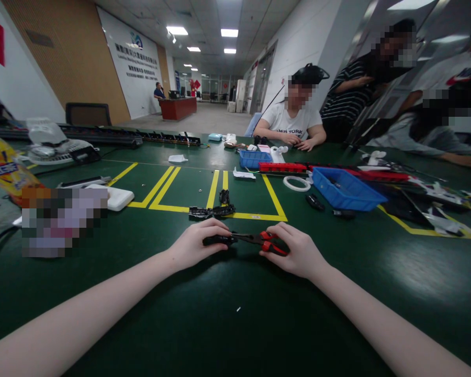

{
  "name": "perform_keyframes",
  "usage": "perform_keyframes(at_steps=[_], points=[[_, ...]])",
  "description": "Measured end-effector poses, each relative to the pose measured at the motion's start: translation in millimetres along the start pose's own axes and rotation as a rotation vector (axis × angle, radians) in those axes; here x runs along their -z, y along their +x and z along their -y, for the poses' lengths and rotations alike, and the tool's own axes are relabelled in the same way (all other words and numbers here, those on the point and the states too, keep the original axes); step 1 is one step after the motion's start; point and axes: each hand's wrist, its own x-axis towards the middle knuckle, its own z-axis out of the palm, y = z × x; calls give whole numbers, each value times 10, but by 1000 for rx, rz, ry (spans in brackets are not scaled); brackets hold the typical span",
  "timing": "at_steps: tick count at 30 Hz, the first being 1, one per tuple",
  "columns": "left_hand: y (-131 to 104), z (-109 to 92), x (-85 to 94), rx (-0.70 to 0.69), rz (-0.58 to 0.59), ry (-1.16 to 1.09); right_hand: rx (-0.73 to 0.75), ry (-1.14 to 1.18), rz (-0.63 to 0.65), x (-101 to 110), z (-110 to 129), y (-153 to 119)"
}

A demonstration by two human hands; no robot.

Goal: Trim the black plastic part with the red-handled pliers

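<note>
My left hand [200,242] is closed around a small black plastic part [219,240], held just above the green table [160,319]. In my right hand [296,248] are red-handled needle-nose pliers [267,242], their handles spread somewhat apart. The thin dark jaws point left and meet the end of the black part; whether they grip it, I cannot tell. Just beyond my left hand, several black plastic pieces [211,211] lie together on the yellow tape line.
A blue bin [347,196] and a smaller blue basket [255,158] stand at the right and middle back. Nearby lie a white tape roll [296,183] and red strips [283,167]. On the left are a white box [120,198] and a yellow snack bag [8,170]. A person [298,118] sits opposite.
</note>
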Motion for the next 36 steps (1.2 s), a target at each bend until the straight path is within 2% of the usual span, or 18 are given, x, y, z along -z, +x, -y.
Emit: perform_keyframes(at_steps=[12,22,29,36], points=[[29,37,7,-30,93,-126,40,6,31,-3,7,-3],[36,105,12,-23,28,-92,20,34,-1,1,-3,-3],[31,62,15,-21,48,-108,7,46,-10,11,13,4],[37,102,11,-37,38,-110,-3,41,-14,15,23,6]])
